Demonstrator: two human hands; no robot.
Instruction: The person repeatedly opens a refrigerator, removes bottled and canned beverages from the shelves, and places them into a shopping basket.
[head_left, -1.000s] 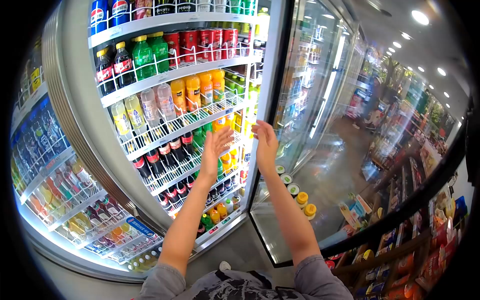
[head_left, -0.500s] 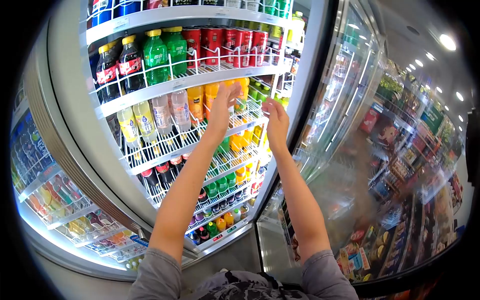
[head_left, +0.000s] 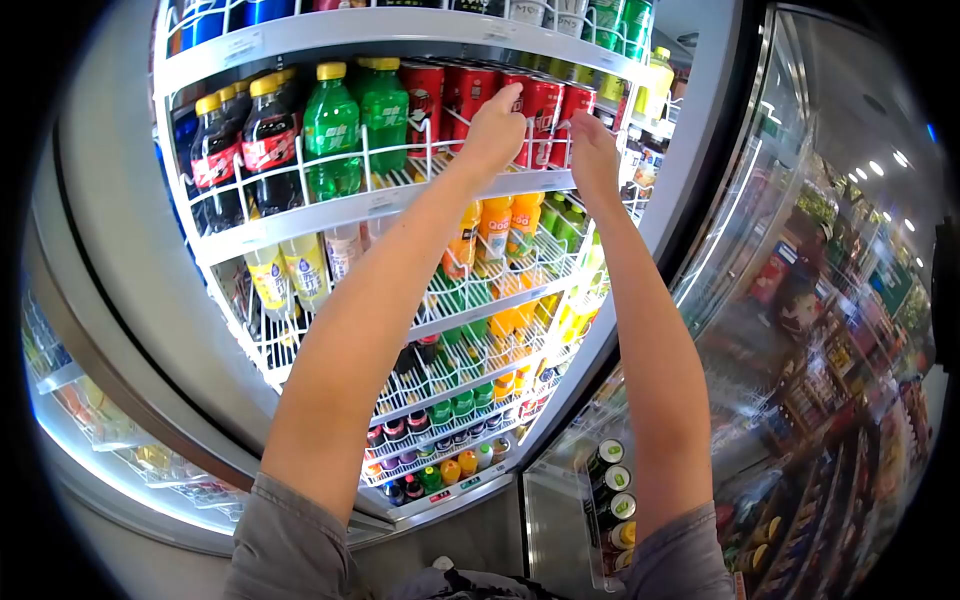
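My left hand (head_left: 494, 132) is raised to the front of the upper shelf, against the row of red cans (head_left: 541, 112). Its fingers are partly bent, one digit pointing up, and I see nothing gripped in it. My right hand (head_left: 595, 155) is at the right end of the same row, beside the last can (head_left: 577, 101), its fingers loosely curved and partly hidden. Two or three cans stand between the hands, behind the white wire rail (head_left: 428, 150). Whether the fingertips touch the cans is hard to tell.
Green bottles (head_left: 333, 125) and dark cola bottles (head_left: 268, 135) stand left of the cans. Orange drink bottles (head_left: 495, 230) fill part of the shelf below. The glass door (head_left: 745, 190) stands open on the right, with several cans (head_left: 613, 478) in its low rack.
Both hands have risen from the orange bottles' shelf to the red cans one shelf higher. The camera view has moved closer to the fridge.
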